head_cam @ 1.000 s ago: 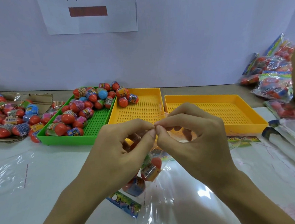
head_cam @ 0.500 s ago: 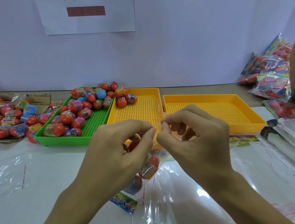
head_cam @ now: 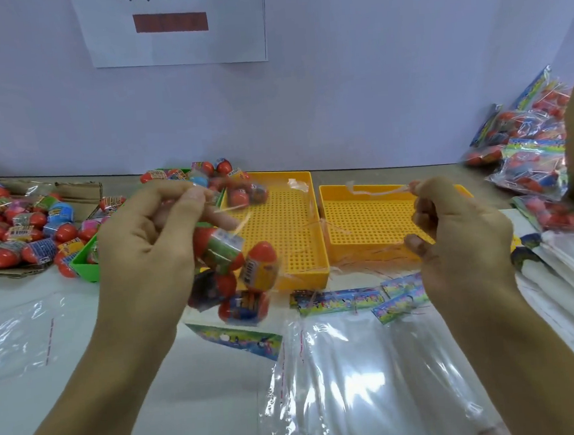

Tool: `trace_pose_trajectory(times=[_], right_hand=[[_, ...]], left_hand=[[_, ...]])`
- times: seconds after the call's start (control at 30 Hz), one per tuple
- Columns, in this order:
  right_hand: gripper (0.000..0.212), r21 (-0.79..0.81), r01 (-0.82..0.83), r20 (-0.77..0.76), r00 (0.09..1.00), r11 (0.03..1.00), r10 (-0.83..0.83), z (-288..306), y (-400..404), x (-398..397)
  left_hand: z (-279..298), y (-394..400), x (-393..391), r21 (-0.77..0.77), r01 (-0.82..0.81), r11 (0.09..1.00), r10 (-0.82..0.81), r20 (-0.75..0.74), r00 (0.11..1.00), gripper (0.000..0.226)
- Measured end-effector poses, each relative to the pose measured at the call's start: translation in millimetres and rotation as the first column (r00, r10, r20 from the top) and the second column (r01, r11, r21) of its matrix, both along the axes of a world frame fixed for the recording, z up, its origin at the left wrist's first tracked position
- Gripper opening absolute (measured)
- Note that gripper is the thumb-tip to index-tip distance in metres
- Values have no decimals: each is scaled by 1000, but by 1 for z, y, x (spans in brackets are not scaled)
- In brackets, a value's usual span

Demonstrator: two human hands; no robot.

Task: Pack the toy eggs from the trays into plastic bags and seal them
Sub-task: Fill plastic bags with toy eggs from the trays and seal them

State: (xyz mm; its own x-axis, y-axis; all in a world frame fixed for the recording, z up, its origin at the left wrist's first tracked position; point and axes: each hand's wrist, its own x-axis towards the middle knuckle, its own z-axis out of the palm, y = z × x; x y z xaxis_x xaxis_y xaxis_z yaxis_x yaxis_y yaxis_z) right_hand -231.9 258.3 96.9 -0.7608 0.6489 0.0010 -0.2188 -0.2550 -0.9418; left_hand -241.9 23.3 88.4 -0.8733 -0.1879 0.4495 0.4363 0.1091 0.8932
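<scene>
Bag of eggs [head_cam: 235,276] hangs off table, pinched at top by left hand [head_cam: 150,248], thumb + fingers curled on bag mouth. Inside: several red toy eggs w/ printed bands, card at bottom. Right hand [head_cam: 459,238] well apart to right, fingers curled, pinching thin strip [head_cam: 376,189], prob. seal backing. Behind hands: two yellow trays [head_cam: 293,223], green tray [head_cam: 85,265] w/ loose eggs [head_cam: 32,230] beyond left hand. Flat empty bags [head_cam: 360,383] below right hand. Filled bags [head_cam: 532,163] piled far right.
</scene>
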Motion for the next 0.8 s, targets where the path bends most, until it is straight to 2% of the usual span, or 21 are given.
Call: trace_pose_trajectory(times=[0.07,0.1,0.17,0.23,0.3,0.37,0.47,0.6,0.7,0.8], right_hand=[[19,-20,-48,103,993,999,50,-6,4,-5],[17,34,-87,139,987,996,81,-10,4,-8],[9,312,-183,213,970,933,119,-20,0,-10],[7,649,-246,279,957,720,75,-30,-5,-11],[14,812,-275,320,947,516,0,-37,-9,-11],[15,855,-274,330,942,440,-55,-37,-10,-11],[17,881,-269,329,939,390,-96,-34,-9,-9],[43,819,-497,542,834,286,-102,-31,-11,-5],[31,767,-604,636,760,215,-133,-26,-9,-3],[20,775,-584,623,770,242,-137,-17,-4,0]], left_hand=[[1,-2,-2,61,-45,997,43,20,999,18],[1,-3,-3,85,-53,995,51,22,998,16],[1,-2,-2,92,-61,994,60,19,998,14],[0,0,0,77,-64,995,63,13,998,15],[-2,2,0,55,-63,997,63,8,998,19],[-3,2,0,31,-66,997,66,7,998,21],[-2,4,2,1,-78,997,78,15,997,21],[-1,8,5,-37,-78,996,79,22,997,19],[-1,11,6,-70,-90,993,92,22,996,16],[-2,11,5,-66,-86,994,90,61,994,16]])
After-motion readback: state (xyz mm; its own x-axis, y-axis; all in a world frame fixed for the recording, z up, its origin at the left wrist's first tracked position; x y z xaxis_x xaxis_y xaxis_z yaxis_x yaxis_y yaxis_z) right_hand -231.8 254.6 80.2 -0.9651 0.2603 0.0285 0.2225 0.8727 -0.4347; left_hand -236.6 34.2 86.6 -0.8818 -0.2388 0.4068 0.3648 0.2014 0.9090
